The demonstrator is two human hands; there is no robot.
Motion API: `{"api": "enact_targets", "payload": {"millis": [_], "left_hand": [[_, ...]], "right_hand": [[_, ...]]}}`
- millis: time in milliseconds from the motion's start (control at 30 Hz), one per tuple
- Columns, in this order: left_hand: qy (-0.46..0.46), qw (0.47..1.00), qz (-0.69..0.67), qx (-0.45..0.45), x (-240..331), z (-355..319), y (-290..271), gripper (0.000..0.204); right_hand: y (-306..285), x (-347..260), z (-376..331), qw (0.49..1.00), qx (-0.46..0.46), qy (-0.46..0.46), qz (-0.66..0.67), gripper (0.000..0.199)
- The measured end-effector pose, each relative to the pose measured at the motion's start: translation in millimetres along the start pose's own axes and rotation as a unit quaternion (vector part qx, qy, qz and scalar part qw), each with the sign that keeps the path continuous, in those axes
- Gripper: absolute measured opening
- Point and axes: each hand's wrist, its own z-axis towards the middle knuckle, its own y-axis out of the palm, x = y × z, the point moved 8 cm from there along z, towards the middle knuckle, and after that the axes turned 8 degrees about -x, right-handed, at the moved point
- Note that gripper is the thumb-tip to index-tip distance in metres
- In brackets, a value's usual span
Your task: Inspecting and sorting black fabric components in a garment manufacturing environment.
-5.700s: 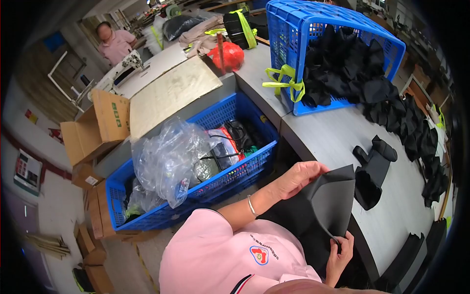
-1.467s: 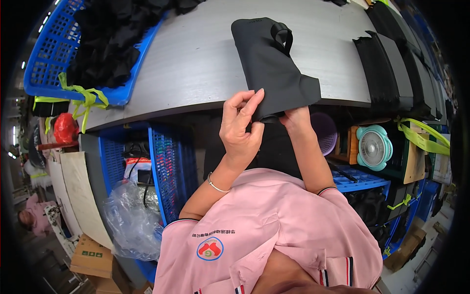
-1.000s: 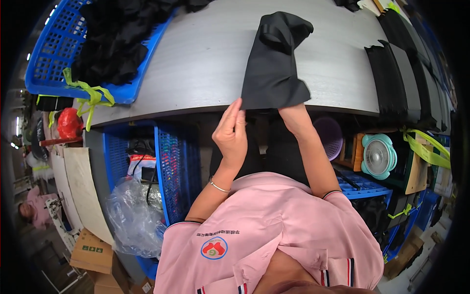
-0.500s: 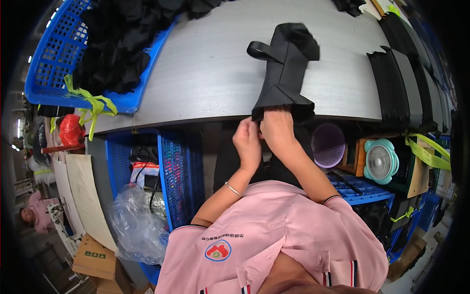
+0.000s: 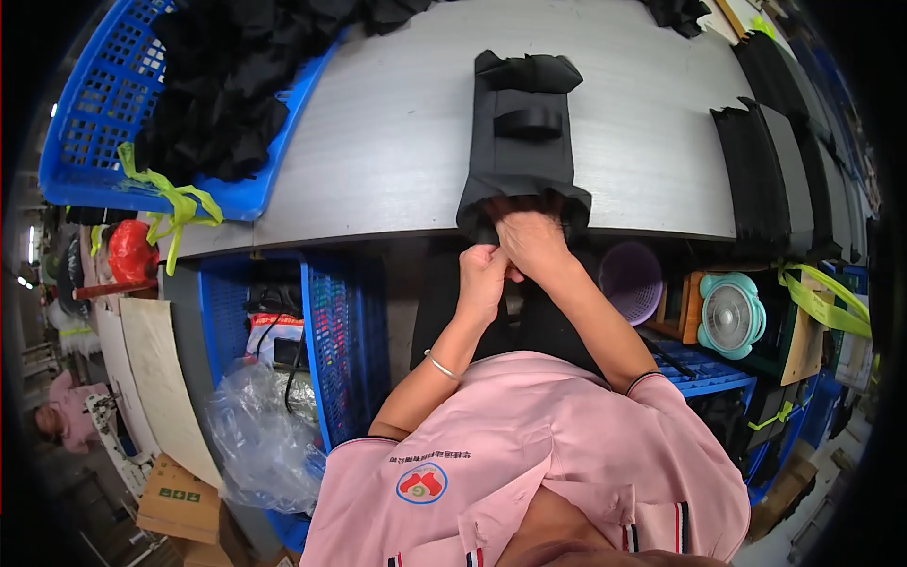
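A black fabric pouch (image 5: 522, 161), boxy and with a loop handle (image 5: 528, 124) on its upper face, lies lengthwise on the grey table, its near end reaching the front edge. My right hand (image 5: 532, 238) has its fingers inside the near opening, where the fabric hides them. Just left of it and slightly lower, my left hand (image 5: 484, 280) is closed with its fingertips together, close to my right thumb and the pouch's lower rim. What the left fingers hold, if anything, is hidden.
On the left stands a blue basket (image 5: 94, 189) heaped with black fabric pieces (image 5: 227, 104). Stacked black panels (image 5: 763, 170) line the table's right side. Below the table are a blue crate (image 5: 345, 340), a purple basket (image 5: 631, 283) and a small turquoise fan (image 5: 731, 316).
The pouch has turned from leaning right to lying nearly straight, shifting left, and its loop handle now faces up in the middle. My left hand has moved slightly lower.
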Motion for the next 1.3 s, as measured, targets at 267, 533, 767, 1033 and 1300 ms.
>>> {"api": "enact_targets", "payload": {"millis": [267, 533, 767, 1033, 1300], "left_hand": [[0.33, 0.769, 0.487, 0.251, 123, -54, -6, 0.053], [0.322, 0.819, 0.444, 0.17, 109, -50, -38, 0.018], [0.096, 0.995, -0.001, 0.009, 58, -39, -59, 0.057], [0.106, 0.982, -0.152, -0.029, 75, -31, -15, 0.056], [0.102, 0.992, -0.059, -0.045, 58, -59, -19, 0.055]], "right_hand": [[0, -12, -8, 0.993, -0.041, 0.007, 0.108, 0.015], [-5, -7, -35, 0.988, 0.058, -0.135, 0.036, 0.022], [-6, -10, -63, 0.99, -0.073, -0.029, 0.114, 0.02], [-77, -43, -120, 0.947, -0.002, -0.106, 0.304, 0.013], [-115, 31, -119, 0.872, 0.19, 0.161, 0.421, 0.025]]}}
